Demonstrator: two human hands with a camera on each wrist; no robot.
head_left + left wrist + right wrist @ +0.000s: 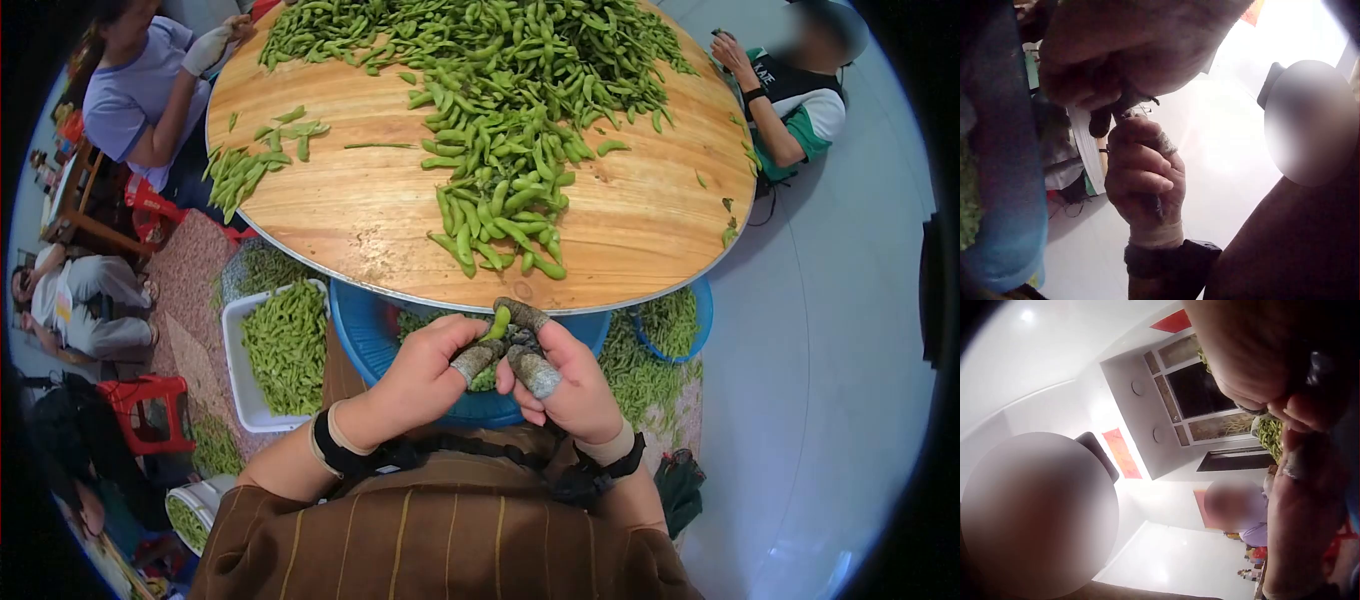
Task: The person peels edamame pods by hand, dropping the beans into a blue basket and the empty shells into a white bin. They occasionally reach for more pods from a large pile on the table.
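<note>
Just off the table's near edge, both hands meet around one green soybean pod (500,322). My left hand (428,365) pinches the pod between thumb and forefinger. My right hand (572,385) grips its upper end, a bent forefinger reaching over it. Worn grey-brown wraps cover thumbs and forefingers of both hands. Under them sits a blue basin (350,322) with green beans inside, partly hidden by the hands and the table. In the left wrist view the right hand (1144,165) shows curled fingers; the pod itself is hidden there.
A heap of soybean pods (520,110) spreads over the round wooden table (320,210). Left of the basin stands a white tub (236,350) of pods; a blue basket (712,310) is at right. Two people sit across the table, beside red stools (150,390) and floor pods.
</note>
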